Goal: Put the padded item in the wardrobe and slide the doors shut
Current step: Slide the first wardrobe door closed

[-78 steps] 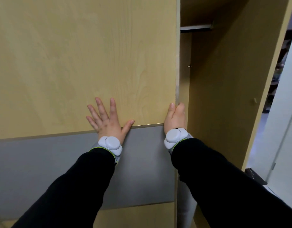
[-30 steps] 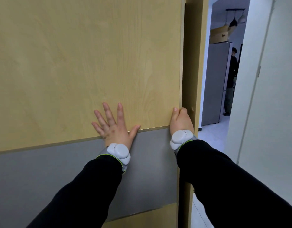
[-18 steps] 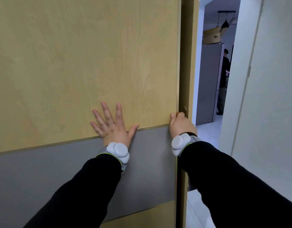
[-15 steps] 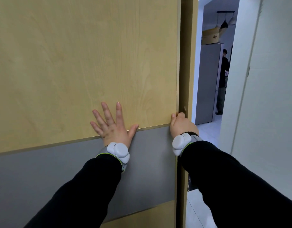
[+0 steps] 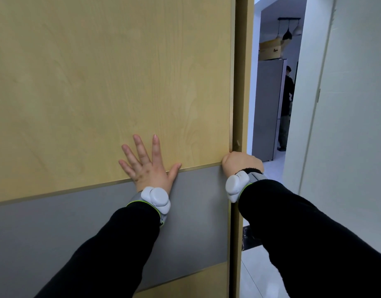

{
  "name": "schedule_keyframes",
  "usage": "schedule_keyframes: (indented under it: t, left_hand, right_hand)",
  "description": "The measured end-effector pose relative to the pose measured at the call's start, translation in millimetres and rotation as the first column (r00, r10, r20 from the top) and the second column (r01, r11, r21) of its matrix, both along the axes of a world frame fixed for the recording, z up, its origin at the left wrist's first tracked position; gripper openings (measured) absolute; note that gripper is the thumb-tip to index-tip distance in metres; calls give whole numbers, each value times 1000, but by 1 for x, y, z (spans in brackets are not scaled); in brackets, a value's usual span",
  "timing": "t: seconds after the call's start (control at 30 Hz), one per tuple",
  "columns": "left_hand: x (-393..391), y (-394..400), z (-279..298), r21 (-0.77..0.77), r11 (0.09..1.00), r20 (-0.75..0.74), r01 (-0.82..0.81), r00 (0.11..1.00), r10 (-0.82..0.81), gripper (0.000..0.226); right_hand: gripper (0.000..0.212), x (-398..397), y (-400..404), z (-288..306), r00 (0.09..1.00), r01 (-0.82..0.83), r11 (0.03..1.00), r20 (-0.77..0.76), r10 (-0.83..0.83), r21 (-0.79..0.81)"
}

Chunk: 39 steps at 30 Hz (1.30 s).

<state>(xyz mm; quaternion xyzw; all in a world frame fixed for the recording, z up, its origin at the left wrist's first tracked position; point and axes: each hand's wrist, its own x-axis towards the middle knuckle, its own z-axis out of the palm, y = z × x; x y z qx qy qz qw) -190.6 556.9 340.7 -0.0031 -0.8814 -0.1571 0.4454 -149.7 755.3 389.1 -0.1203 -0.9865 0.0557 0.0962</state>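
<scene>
**Pressing the sliding door against the wardrobe's side post**

Looking down from the head camera, I have my left hand point(image 5: 149, 168) flat on the pale wood sliding wardrobe door point(image 5: 112, 87), fingers point(image 5: 139, 145) spread wide and pointing up, the thumb lying along the seam where the wood meets the grey band across the door point(image 5: 78, 220). The palm covers that seam, and nothing is held in it.

My right hand point(image 5: 242, 163) is curled closed at the door's right edge, knuckles up, at the same height as the seam. It sits on the thin line between the door's edge and the tan upright side panel of the wardrobe point(image 5: 242, 82). Whether the fingers wrap the edge or only press against it, I cannot tell, since they are tucked out of sight.

Just above the right knuckles the door's edge meets the side panel with no dark gap showing. The padded item is not visible; the door covers the whole front of the wardrobe in view.

Both wrists carry white rounded wrist sensors point(image 5: 156, 197), below black sleeves point(image 5: 112, 250). To the right of my right hand, past the side panel, a white wall point(image 5: 353, 125) and an open doorway show, where a standing person in dark clothes point(image 5: 286, 108) is beside a tall grey cabinet point(image 5: 268, 108).
</scene>
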Motion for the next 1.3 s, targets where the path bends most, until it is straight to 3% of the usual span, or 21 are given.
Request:
schedule_keyframes:
  t: [0.33, 0.53, 0.93, 1.1, 1.3]
  left_hand:
    - [-2, 11, -1, -10, 1000, -51, -2, 999, 1, 99]
    - [-3, 18, -1, -4, 1000, -23, 3, 1000, -3, 100]
    - [5, 21, 5, 32, 998, 64, 48, 997, -49, 97]
    - [16, 24, 10, 26, 999, 116, 28, 993, -31, 95]
    - [31, 17, 13, 66, 996, 75, 63, 995, -68, 75]
  right_hand:
    - [19, -4, 7, -2, 999, -1, 1000, 38, 1, 17]
    - [27, -3, 10, -1, 999, 19, 1000, 44, -18, -9]
    - [22, 0, 10, -1, 996, 88, 983, 44, -82, -163]
    - [34, 2, 2, -2, 982, -31, 958, -188, -24, -286]
    - [27, 0, -41, 1, 865, -356, 912, -441, 239, -205]
